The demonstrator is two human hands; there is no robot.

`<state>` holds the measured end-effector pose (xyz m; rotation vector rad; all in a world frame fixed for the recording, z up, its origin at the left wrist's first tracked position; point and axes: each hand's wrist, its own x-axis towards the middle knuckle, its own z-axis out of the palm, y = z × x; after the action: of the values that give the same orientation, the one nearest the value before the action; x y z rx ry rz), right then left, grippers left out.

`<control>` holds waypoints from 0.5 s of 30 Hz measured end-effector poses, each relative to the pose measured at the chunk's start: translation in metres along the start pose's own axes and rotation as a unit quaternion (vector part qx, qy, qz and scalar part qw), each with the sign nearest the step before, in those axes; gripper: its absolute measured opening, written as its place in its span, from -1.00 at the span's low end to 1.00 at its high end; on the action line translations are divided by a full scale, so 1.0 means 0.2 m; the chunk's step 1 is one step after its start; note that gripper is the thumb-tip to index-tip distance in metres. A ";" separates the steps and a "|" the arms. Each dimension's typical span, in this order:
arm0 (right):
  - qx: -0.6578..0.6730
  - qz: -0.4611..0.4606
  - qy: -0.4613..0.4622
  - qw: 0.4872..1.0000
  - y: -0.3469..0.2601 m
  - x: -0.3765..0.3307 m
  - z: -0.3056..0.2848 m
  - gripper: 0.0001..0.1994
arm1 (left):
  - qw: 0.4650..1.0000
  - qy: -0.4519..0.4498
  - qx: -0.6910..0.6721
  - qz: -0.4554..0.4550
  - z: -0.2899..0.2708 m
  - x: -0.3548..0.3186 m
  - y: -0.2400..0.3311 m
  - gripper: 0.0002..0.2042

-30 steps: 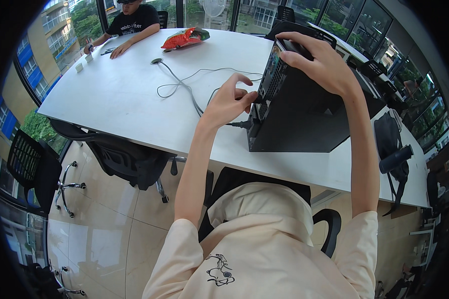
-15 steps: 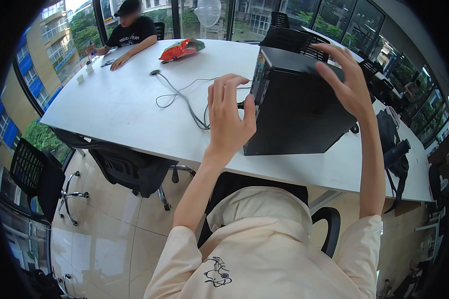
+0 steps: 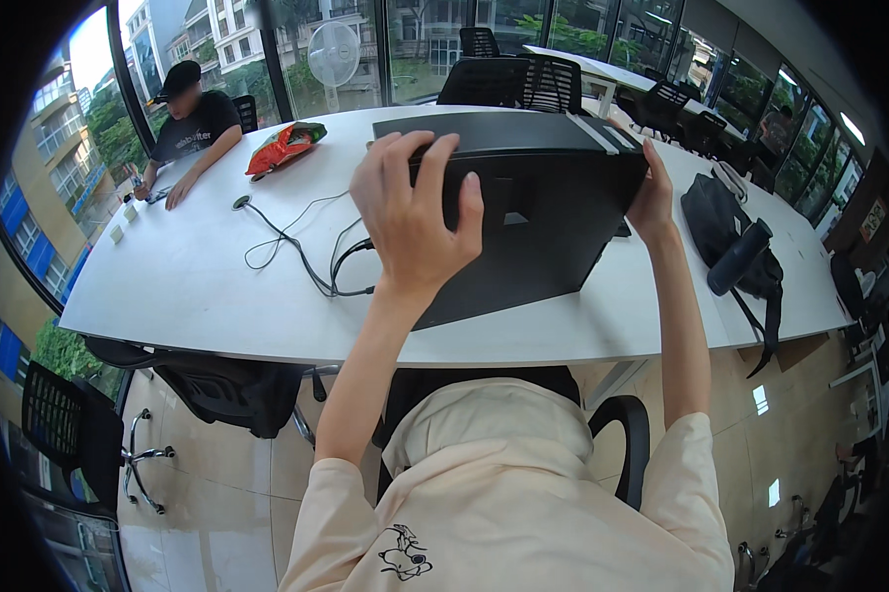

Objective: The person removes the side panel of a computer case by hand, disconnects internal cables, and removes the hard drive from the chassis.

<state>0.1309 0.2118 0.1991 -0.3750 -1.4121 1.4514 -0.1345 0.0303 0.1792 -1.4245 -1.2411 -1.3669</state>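
White bench by windows carries black PC case, tilted. Left hand clamps near top corner, right hand far edge. Likely heavy, rigid, smooth panels; edges safest.

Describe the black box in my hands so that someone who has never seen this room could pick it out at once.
On the long white oval table, look at the near edge in front of the seated person. The big black rectangular metal computer case stands there, with the left hand and right hand at its ends. It is much the largest thing there, unlike the thin black cables beside it.
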 end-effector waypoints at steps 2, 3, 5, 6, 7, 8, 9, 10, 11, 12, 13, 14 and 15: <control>0.023 0.005 0.038 0.999 0.03 0.01 0.01 -0.30 | 1.000 0.011 0.003 0.008 0.02 0.01 -0.01 -0.66; 0.030 -0.003 0.053 0.998 0.05 0.01 0.00 -0.31 | 1.000 0.022 -0.003 0.011 0.04 0.01 0.00 -0.67; 0.021 -0.030 0.077 0.996 0.05 0.01 0.01 -0.35 | 0.999 0.040 -0.012 0.014 0.06 0.00 0.00 -0.70; 0.025 -0.029 0.076 0.996 0.05 0.00 0.03 -0.35 | 0.999 0.039 -0.008 0.016 0.05 0.00 -0.02 -0.70; 0.020 -0.043 0.090 0.995 0.05 -0.02 0.04 -0.36 | 0.999 0.043 -0.020 0.027 0.05 0.00 -0.04 -0.69; 0.011 -0.057 0.105 0.993 0.04 -0.06 0.07 -0.37 | 0.998 0.049 -0.033 0.037 0.05 0.00 -0.05 -0.67; 0.011 -0.058 0.106 0.993 0.04 -0.08 0.09 -0.37 | 0.997 0.053 -0.037 0.040 0.04 0.00 -0.07 -0.67; 0.004 -0.069 0.120 0.990 0.03 -0.12 0.11 -0.37 | 0.997 0.054 -0.039 0.041 0.04 0.01 -0.10 -0.67; -0.003 -0.080 0.136 0.987 0.03 -0.15 0.11 -0.38 | 0.996 0.058 -0.056 0.045 0.05 0.01 -0.12 -0.69; -0.005 -0.082 0.140 0.987 0.04 -0.17 0.10 -0.38 | 0.994 0.062 -0.074 0.050 0.05 0.02 -0.14 -0.69; -0.001 -0.076 0.152 0.985 0.05 -0.20 0.09 -0.36 | 0.994 0.060 -0.077 0.058 0.06 0.03 -0.17 -0.70; 0.004 -0.071 0.164 0.984 0.06 -0.22 0.08 -0.34 | 0.992 0.062 -0.088 0.063 0.07 0.03 -0.20 -0.70; -0.013 -0.097 0.187 0.978 0.07 -0.24 0.12 -0.33 | 0.990 0.064 -0.101 0.071 0.08 0.04 -0.25 -0.71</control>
<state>0.1259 0.1627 0.1730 -0.4848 -1.1300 1.1362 -0.1804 0.0575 0.1803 -1.5053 -0.9229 -1.4930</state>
